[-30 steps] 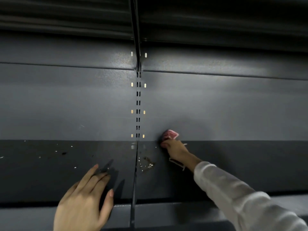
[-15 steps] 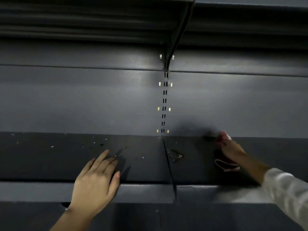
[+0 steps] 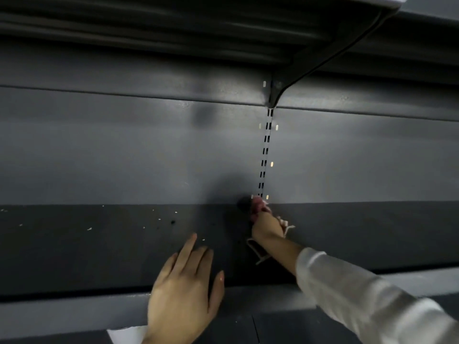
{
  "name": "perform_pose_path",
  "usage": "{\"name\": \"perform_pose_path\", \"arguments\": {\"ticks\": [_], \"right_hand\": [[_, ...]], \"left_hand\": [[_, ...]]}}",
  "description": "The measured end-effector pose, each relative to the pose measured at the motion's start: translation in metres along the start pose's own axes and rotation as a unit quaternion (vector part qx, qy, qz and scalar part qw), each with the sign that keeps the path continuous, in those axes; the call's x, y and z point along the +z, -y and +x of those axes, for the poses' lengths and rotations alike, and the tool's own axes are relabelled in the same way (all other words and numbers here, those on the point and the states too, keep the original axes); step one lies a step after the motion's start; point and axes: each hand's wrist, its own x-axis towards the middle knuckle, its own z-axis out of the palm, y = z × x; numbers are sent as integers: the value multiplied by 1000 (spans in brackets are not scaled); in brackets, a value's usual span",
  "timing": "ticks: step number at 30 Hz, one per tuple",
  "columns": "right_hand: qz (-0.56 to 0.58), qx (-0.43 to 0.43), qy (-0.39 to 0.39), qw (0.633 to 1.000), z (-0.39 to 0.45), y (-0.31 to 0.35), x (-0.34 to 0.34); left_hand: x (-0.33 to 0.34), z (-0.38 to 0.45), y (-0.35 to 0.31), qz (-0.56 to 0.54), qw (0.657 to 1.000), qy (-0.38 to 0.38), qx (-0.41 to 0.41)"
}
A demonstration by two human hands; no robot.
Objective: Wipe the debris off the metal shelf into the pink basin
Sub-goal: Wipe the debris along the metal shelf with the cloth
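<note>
The right hand (image 3: 267, 225) is closed around a pink cloth (image 3: 258, 206) at the back edge of the metal shelf (image 3: 74, 249); the left hand (image 3: 182, 291) lies flat and empty near the front lip. Pale debris (image 3: 159, 219) sits well to the left, and with no pink basin in view, a hard sweep could scatter it off the edge

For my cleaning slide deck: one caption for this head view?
Right hand presses a pink cloth into the metal shelf's back corner; left hand rests flat beside scattered debris.

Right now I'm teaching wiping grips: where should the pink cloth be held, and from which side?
Grip the bunched middle of the pink cloth from the front, palm down, as the right hand does; it lies against the shelf's back wall, so only the front is open.
</note>
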Motion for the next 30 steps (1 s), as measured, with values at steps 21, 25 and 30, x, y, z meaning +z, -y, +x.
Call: {"name": "perform_pose_path", "arguments": {"ticks": [21,25,30], "right_hand": [[-217,-14,39,975,138,-193,-117],[-186,-65,59,979,105,-112,-78],[-95,-205,163,960,45,-24,-32]], "left_hand": [[-4,3,-3,2,1000,22,-5],[-3,4,-4,12,1000,14,0],[-6,5,-6,30,999,11,1]]}}
